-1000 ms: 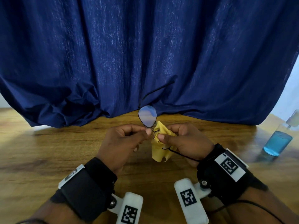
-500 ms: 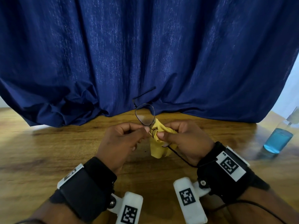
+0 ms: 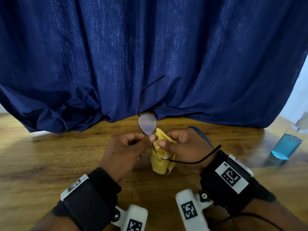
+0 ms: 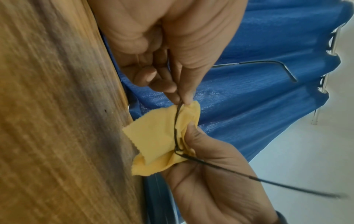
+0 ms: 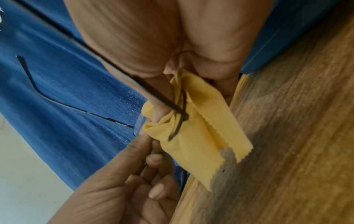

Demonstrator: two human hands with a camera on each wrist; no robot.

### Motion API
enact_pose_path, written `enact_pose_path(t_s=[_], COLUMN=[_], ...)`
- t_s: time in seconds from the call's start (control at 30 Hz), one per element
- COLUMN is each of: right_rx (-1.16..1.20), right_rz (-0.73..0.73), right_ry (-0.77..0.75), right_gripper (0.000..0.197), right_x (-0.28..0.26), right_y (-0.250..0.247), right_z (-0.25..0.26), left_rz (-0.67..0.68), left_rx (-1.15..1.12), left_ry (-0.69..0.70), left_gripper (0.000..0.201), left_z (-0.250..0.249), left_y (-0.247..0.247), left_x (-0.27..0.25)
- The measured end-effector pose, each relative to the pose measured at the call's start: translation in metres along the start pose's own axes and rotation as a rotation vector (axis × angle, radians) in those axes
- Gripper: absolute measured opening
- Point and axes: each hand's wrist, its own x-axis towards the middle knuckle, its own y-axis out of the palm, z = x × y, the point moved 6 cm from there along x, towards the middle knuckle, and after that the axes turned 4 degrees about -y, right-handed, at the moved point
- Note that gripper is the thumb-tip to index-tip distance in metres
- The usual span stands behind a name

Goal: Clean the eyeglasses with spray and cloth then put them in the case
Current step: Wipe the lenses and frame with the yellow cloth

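Thin black-framed eyeglasses are held above the wooden table (image 3: 50, 164). The bare lens (image 3: 147, 124) stands up with one temple arm (image 3: 150, 85) rising before the curtain. My left hand (image 3: 149, 137) pinches the frame beside that lens, as the left wrist view shows (image 4: 182, 101). My right hand (image 3: 162, 142) pinches the yellow cloth (image 3: 162, 157) around the other lens, which is hidden inside it. The second temple arm (image 3: 200, 160) runs across my right wrist. In the right wrist view the cloth (image 5: 195, 136) hangs folded over the frame. The spray bottle (image 3: 286, 145) of blue liquid stands at the far right.
A dark blue curtain (image 3: 150, 55) hangs along the back of the table. A blue stitched edge (image 3: 199, 133), maybe the case, shows just behind my right hand. Bare wood lies to the left and in front of the hands.
The glasses have turned slightly between my hands: the upper temple arm stands higher and the lower one has lifted over my right wrist. Both grips are unchanged.
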Motion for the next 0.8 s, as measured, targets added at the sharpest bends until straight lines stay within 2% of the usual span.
enact_pose_path(t_s=[0.13, 0.23, 0.33, 0.4, 0.5, 0.57, 0.67, 0.8], right_rx=[-0.087, -0.081, -0.142, -0.15, -0.134, -0.15, -0.115, -0.115], right_rz=[0.094, 0.038, -0.039, -0.041, 0.057, 0.124, 0.168, 0.071], right_ry=[-0.05, -0.032, -0.072, -0.082, -0.034, -0.035, -0.028, 0.011], right_gripper=[0.019, 0.014, 0.026, 0.023, 0.003, 0.014, 0.019, 0.016], right_x=[-0.002, -0.005, -0.006, -0.006, -0.005, -0.004, -0.003, -0.005], right_y=[-0.001, -0.002, -0.002, -0.002, -0.002, -0.003, -0.003, -0.002], right_z=[0.009, 0.012, 0.012, 0.012, 0.011, 0.01, 0.01, 0.008], left_rz=[-0.033, -0.015, 0.005, 0.01, 0.001, -0.016, -0.028, 0.011], left_rx=[-0.002, 0.002, 0.016, 0.021, 0.022, 0.022, 0.025, 0.029], left_ry=[-0.004, -0.008, -0.016, -0.017, -0.011, -0.008, -0.01, -0.029], left_gripper=[0.024, 0.032, 0.039, 0.033, 0.019, 0.016, 0.023, 0.037], left_z=[-0.004, -0.005, -0.004, -0.004, -0.004, -0.004, -0.006, -0.006], left_y=[-0.007, -0.004, 0.001, 0.001, -0.002, -0.004, -0.007, -0.001], left_x=[0.002, 0.0, -0.003, -0.002, 0.0, 0.001, 0.002, -0.001])
